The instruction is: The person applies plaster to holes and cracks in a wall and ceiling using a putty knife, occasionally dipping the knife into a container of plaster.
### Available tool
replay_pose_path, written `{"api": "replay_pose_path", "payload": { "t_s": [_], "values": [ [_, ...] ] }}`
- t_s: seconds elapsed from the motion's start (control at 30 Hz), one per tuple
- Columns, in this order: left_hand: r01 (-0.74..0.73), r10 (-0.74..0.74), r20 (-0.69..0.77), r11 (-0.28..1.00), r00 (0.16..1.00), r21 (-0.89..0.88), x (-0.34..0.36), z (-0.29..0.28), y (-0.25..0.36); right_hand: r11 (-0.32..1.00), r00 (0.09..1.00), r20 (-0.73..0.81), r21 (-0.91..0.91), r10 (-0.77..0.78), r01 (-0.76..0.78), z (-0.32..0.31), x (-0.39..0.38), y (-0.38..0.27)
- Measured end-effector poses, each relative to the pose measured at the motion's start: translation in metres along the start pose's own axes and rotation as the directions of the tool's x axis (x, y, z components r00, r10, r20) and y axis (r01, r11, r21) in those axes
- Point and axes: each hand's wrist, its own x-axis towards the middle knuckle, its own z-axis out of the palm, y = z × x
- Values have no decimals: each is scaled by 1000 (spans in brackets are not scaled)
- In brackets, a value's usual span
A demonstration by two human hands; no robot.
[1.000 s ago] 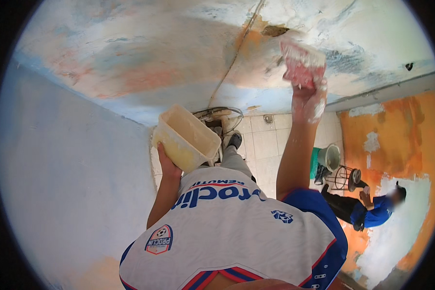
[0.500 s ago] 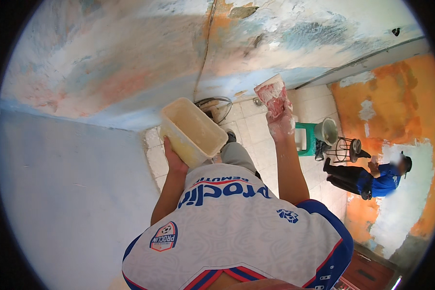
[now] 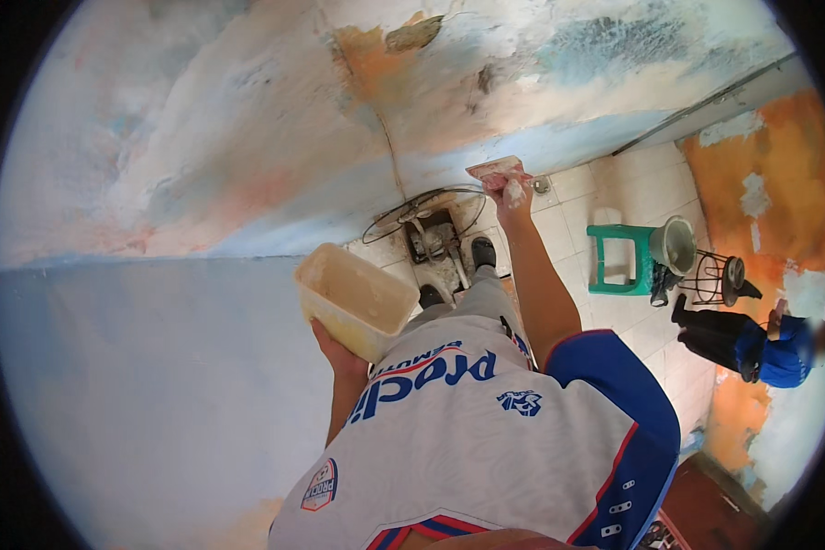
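Observation:
My left hand (image 3: 339,356) grips the side of a cream rectangular plastic tub (image 3: 357,293), held tilted in front of my belly. Pale residue coats the inside of the tub. Out ahead, my right hand (image 3: 511,197) is closed round a putty knife (image 3: 498,169) with a wide reddish blade smeared with white. The blade is close to the lower part of the patchy painted wall (image 3: 275,119); whether it touches the wall I cannot tell. White smears mark the fingers of my right hand.
Beyond my feet, a dark bin-like container (image 3: 435,240) with tools stands by a loop of cable (image 3: 467,194). To the right are a green plastic stool (image 3: 625,284), a grey bucket (image 3: 674,246) and a round black stool (image 3: 731,275). A person in blue (image 3: 786,353) works near the orange wall (image 3: 770,220).
My right hand has lowered the putty knife toward the wall and its blade has turned flatter. The tub sits slightly lower in view. My view has shifted, bringing the dark container into sight.

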Motion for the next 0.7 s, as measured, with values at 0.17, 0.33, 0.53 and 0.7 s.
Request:
{"api": "replay_pose_path", "payload": {
  "t_s": [0.17,0.33,0.53,0.7],
  "values": [
    [-10,11,-22,999,1000,51,0,15,-6,996,997,-17,-58,70,-71,-21,80,27],
    [-1,1,60,1000,998,-4,0,0,-15,981,979,65,-24,-191,193,108,58,-71],
    [72,-64,152,996,986,-46,5,0,-20,897,866,273,-20,-419,441,231,-10,-237],
    [46,-38,140,997,989,-55,16,-2,-19,900,876,210,57,-434,433,208,-36,-235]
  ]
}}
